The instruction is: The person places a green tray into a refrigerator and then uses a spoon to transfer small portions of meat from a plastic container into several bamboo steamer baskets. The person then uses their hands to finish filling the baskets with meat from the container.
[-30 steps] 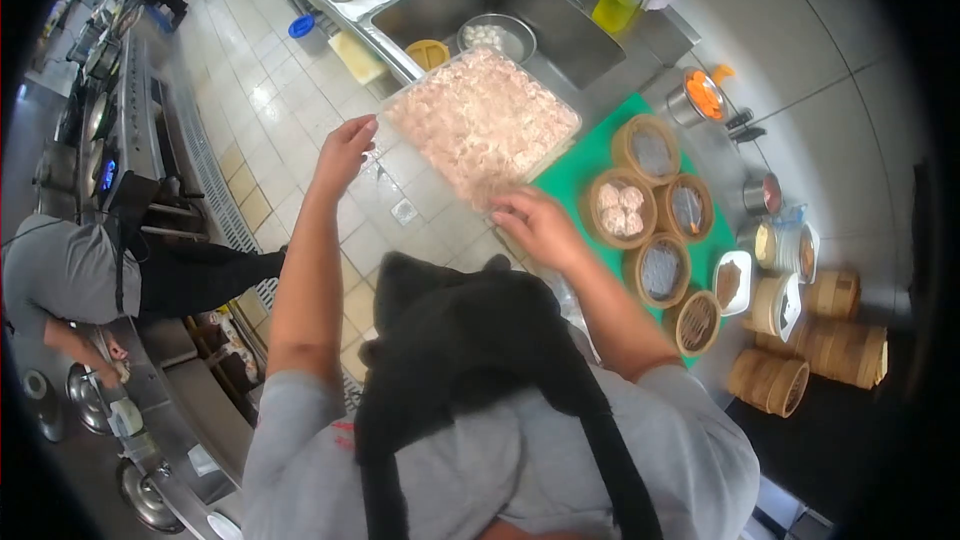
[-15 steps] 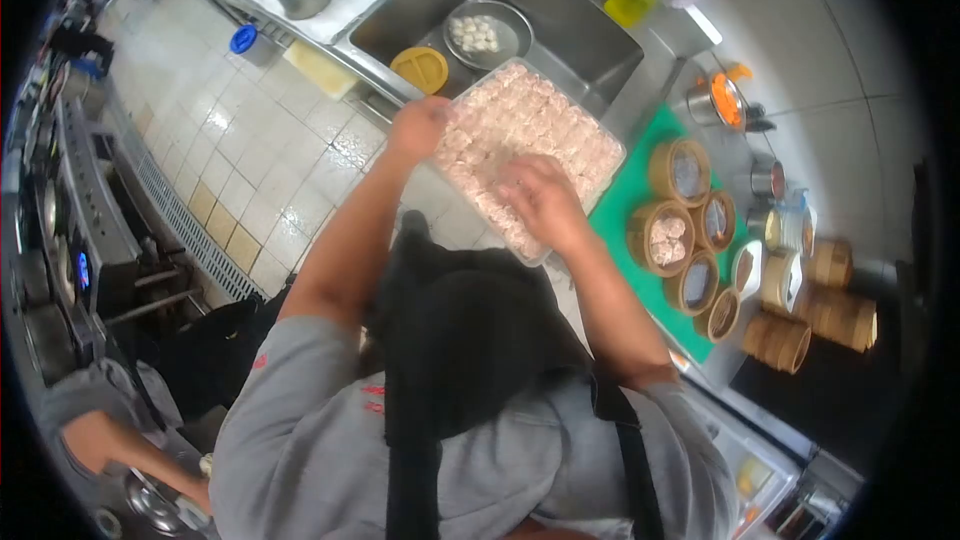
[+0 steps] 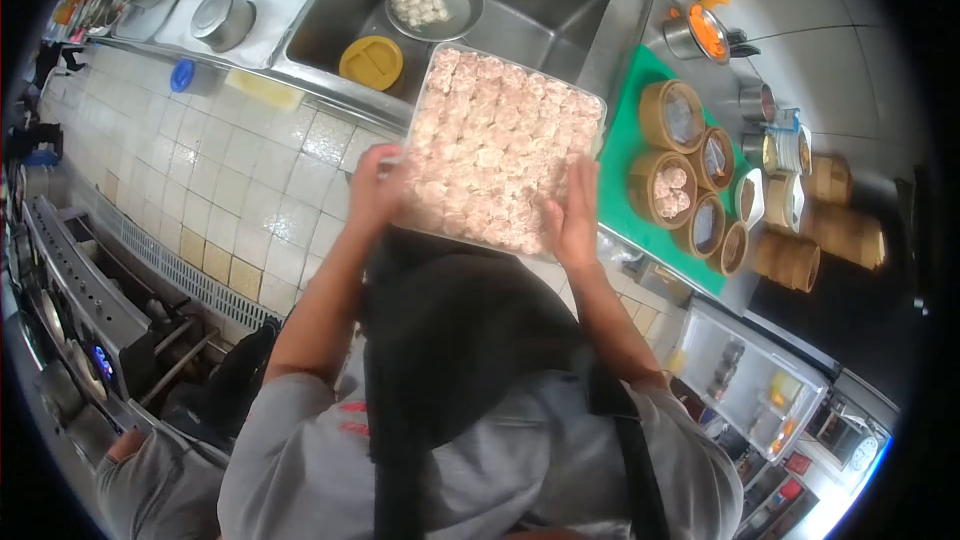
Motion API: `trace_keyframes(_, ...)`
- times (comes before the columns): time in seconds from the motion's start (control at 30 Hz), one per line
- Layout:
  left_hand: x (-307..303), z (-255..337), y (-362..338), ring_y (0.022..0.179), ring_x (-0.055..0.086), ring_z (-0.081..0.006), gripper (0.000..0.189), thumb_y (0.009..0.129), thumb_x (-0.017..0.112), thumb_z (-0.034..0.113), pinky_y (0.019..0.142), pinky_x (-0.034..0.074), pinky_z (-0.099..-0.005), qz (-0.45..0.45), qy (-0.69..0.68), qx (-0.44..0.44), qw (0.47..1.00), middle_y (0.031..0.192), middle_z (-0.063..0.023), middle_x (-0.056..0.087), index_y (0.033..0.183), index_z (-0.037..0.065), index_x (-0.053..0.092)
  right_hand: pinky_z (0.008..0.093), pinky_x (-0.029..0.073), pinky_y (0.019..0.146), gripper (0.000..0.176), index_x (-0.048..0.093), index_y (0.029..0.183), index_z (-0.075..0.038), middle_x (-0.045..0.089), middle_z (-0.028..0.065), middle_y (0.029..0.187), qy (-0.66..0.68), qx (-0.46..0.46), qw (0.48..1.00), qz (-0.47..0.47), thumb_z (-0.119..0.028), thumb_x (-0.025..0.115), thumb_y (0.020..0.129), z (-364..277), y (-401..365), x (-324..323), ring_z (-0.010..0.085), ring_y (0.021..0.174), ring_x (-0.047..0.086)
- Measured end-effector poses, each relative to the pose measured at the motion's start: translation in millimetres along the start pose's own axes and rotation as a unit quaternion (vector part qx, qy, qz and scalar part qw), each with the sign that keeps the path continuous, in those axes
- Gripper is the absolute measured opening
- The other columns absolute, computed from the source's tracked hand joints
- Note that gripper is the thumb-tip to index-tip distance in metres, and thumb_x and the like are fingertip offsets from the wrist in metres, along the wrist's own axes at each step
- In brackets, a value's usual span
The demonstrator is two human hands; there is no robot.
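A clear rectangular tray [image 3: 412, 118] packed with rows of pale pink dumplings [image 3: 490, 155] is in front of my body, its far edge by the sink. My left hand [image 3: 378, 185] grips the tray's left edge near the lower corner. At the right edge, my right hand [image 3: 577, 212] lies against the side with its thumb apart from the straight fingers. To the right, a bamboo steamer [image 3: 642, 188] holds several dumplings, among other round steamers on a green board [image 3: 625, 130].
The metal sink [image 3: 520, 0] contains a strainer bowl [image 3: 470, 10] of white pieces and a yellow lid [image 3: 371, 63]. A lidded pot [image 3: 222, 20] is at upper left. Stacked steamers [image 3: 845, 225] stand at right. A co-worker's sleeve [image 3: 165, 480] shows at lower left.
My right hand has moved from over the dumplings to the tray's right edge. The tray has turned straighter toward my body. The camera view has shifted, and my left hand remains at the left side.
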State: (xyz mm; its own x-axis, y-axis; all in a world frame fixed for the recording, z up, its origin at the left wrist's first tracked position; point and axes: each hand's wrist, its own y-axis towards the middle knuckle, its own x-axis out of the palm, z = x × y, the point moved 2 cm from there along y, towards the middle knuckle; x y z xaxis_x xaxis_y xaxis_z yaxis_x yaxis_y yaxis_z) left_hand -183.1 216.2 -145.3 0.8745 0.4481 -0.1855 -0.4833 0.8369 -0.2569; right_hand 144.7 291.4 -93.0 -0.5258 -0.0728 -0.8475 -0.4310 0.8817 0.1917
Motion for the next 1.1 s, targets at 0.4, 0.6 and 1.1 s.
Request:
trace_keyframes(0.4, 13.4, 44.9, 90.8, 0.093, 0.072, -0.0226, 0.030, 0.096, 0.070, 0.020, 0.085, 0.055, -0.0336, -0.086, 0.196, 0.057, 0.975, 0.102, -0.0152, 0.075, 0.116, -0.002, 0.068, 0.0548, 0.027, 0.122, 0.071, 0.040, 0.153, 0.000, 0.036, 0.0283, 0.160, -0.008, 0.002, 1.000, 0.005, -0.026, 0.070, 0.094, -3.2, 2.8, -1.0, 0.0526, 0.150, 0.027)
trace_keyframes(0.6, 7.3, 34.9, 87.9, 0.100, 0.070, -0.0230, 0.029, 0.095, 0.069, 0.015, 0.090, 0.053, -0.0342, -0.119, 0.126, 0.053, 0.983, 0.110, -0.0154, 0.074, 0.117, -0.003, 0.064, 0.0537, 0.032, 0.119, 0.047, 0.064, 0.133, -0.010, 0.047, 0.0183, 0.154, 0.009, -0.077, 0.995, -0.057, -0.014, 0.075, 0.088, -71.5, 97.4, 1.0, 0.0469, 0.145, 0.038)
trace_keyframes(1.1, 3.8, 19.6, 100.6, 0.087, 0.067, -0.0178, 0.021, 0.092, 0.071, 0.014, 0.081, 0.052, -0.0329, -0.134, -0.019, 0.007, 0.991, 0.095, -0.0114, 0.073, 0.106, -0.001, 0.067, 0.0563, 0.022, 0.124, 0.036, 0.071, 0.127, -0.016, 0.039, 0.0172, 0.161, -0.173, -0.184, 0.951, -0.180, -0.033, 0.069, 0.095, -115.5, 216.7, 84.6, 0.0411, 0.154, 0.024)
